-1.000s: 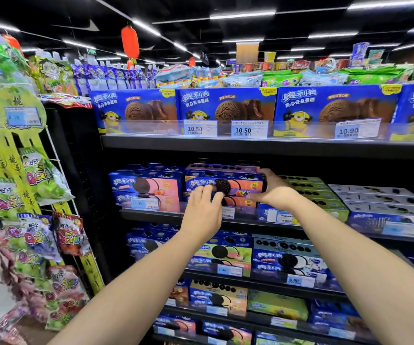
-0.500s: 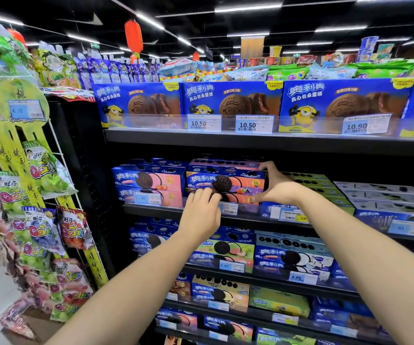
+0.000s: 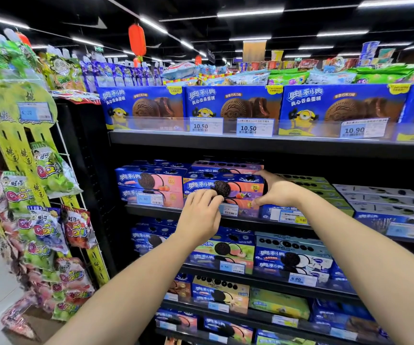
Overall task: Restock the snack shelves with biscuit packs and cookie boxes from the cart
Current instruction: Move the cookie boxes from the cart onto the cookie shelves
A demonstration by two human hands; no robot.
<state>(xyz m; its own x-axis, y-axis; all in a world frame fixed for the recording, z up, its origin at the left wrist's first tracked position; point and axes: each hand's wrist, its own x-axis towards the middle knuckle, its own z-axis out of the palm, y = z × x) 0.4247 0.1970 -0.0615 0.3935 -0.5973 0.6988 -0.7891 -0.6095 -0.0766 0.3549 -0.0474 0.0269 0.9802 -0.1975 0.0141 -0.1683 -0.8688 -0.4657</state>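
Head view. Cookie box (image 3: 235,186) on the second shelf (image 3: 151,210), stacked on a like box, its long axis running left to right along the shelf front, printed face outward. Right hand (image 3: 278,190) clasps the box's right end narrowly, fingers over the top edge, thumb under the lower corner. Left hand (image 3: 201,215) lies lower and nearer the viewer, bent fingers set against the lower-left front face. The box sits between a pink-faced box (image 3: 151,181) and green-topped boxes (image 3: 308,185); seating it likely calls for a straight rearward push across its long axis
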